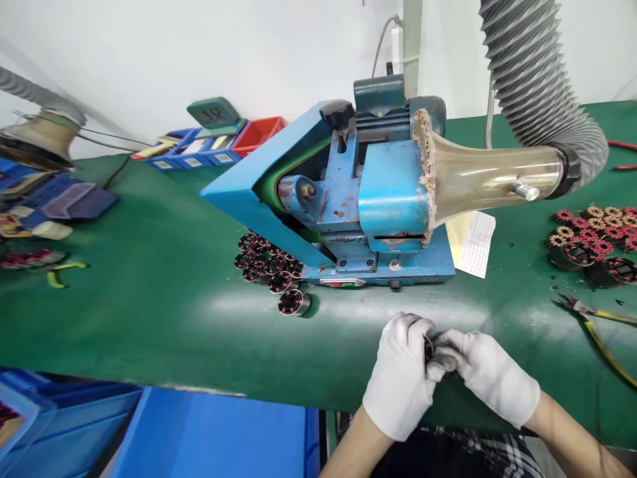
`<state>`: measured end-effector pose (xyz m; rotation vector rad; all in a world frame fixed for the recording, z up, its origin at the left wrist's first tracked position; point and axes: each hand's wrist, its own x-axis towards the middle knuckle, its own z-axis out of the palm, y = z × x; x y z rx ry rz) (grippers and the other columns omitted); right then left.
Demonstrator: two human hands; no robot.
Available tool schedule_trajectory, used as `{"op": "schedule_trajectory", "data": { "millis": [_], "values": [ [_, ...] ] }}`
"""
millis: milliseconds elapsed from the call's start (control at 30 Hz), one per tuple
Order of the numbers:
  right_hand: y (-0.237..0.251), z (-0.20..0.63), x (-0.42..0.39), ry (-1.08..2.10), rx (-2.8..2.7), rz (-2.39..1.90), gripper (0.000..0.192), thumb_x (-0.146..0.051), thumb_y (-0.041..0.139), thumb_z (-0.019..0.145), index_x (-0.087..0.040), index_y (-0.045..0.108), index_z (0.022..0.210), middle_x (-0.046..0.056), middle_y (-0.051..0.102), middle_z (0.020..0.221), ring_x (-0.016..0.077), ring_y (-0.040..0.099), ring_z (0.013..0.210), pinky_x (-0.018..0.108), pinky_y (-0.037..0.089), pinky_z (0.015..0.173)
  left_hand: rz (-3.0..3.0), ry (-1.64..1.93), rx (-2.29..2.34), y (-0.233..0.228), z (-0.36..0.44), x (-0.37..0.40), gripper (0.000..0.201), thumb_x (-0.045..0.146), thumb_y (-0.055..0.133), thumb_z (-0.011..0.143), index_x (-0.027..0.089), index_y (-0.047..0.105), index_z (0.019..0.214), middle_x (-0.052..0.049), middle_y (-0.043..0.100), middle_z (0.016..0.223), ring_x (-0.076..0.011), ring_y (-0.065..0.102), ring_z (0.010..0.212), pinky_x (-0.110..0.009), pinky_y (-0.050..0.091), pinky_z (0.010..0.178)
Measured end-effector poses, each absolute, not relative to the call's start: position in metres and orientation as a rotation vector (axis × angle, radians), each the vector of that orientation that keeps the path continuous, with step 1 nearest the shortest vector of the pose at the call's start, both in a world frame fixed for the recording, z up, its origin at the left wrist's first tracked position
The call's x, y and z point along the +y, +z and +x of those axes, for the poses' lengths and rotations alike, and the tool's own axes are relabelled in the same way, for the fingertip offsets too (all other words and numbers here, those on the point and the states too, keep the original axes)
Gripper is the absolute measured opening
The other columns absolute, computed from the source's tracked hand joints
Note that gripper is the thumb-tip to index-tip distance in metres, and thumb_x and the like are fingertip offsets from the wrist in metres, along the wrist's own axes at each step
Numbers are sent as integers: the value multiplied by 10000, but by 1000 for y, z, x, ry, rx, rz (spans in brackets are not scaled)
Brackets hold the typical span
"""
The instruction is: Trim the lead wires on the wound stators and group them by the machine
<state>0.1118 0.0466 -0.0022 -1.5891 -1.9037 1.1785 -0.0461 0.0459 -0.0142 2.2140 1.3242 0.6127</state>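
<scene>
While both gloved hands meet at the lower middle of the frame, they close together around 1 small motor stator [428, 348], a dark round part with copper windings that peeks out between the fingers. The left hand [402, 375] wraps over it from the left, fingers curled, and the right hand [485, 373] pinches it from the right with thumb and fingertips; both wear white gloves and hover just above the near edge of the green table [164, 292].

Directly above the hands, in the centre of the frame, stands a blue belt grinder [348, 199] with a green belt showing in its open side. A clear funnel hood [488, 176] juts from its right side and joins a grey ribbed extraction hose [537, 73] that climbs to the upper right. A printed paper slip [476, 242] lies just beside the machine's base on the right.

Left of the base, a cluster of finished stators [266, 265] sits on the table, 1 of them lying apart at the front. At the right edge of the frame, another heap of wound stators [597, 232] lies near yellow-handled pliers [597, 325]. Blue and red parts bins [209, 149] line the wall at the upper left, and a blue crate [209, 438] fills the lower left.
</scene>
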Motion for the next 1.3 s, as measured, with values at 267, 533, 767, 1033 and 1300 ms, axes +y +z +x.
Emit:
{"op": "schedule_trajectory", "data": {
  "millis": [267,533,767,1033,1300],
  "values": [
    [-3,106,48,1843,-1102,-1593,299,-437,587,740,-190,498,597,-37,492,428,94,435,369,219,345,375,2377,590,1061,-11,-55,55,235,80,418,713,211,466,903,-36,586,885,-196,571,850,-611,236,1071],
    [3,126,51,1785,-891,-1599,306,-474,573,756,-187,551,651,-52,532,419,84,432,345,201,317,359,2434,836,999,-21,-50,59,187,69,399,660,211,457,769,12,584,732,-152,564,723,-544,318,1054],
    [-8,130,36,1162,-1748,-1487,127,-223,593,808,-195,653,916,54,717,894,193,652,805,327,496,765,2373,825,1001,-23,-51,59,166,91,402,695,207,478,786,4,592,747,-152,560,723,-538,326,1045],
    [-12,128,42,655,-2216,-1436,263,-196,418,907,-189,669,830,56,720,753,193,663,656,329,523,641,2400,877,1007,-21,-49,63,174,74,409,648,215,477,723,30,591,662,-128,556,622,-490,377,1030],
    [-10,136,27,619,-1791,-1601,82,-274,558,844,-226,618,873,44,721,802,212,691,695,339,573,655,2356,924,1012,-23,-48,63,203,57,405,614,219,473,717,40,609,657,-124,565,607,-491,387,1020]
  ]
}}
